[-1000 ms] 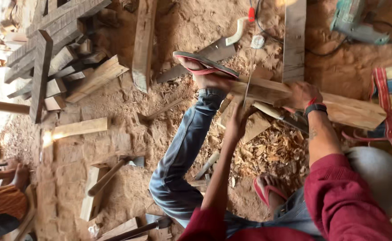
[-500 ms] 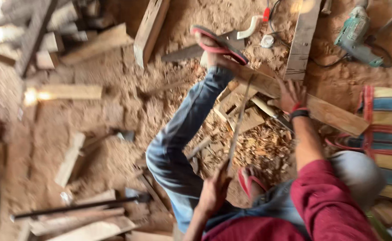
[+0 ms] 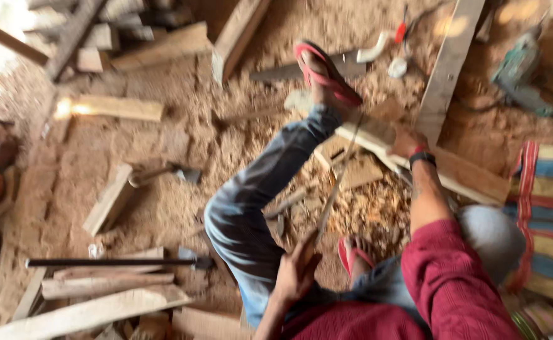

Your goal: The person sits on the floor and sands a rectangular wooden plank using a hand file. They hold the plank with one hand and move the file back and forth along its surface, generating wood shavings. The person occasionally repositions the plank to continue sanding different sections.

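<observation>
While left fingers (image 3: 298, 267) grip the saw (image 3: 336, 186), right hand (image 3: 408, 141) presses plank (image 3: 465, 170).

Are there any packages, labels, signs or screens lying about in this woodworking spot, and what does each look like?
None can be made out: no package, label, sign or screen.
The sawdust floor holds only wood offcuts and tools.
The green power tool at the top right is too blurred to show any label.
The striped cloth at the right edge carries red, blue and yellow bands, no print.
</observation>
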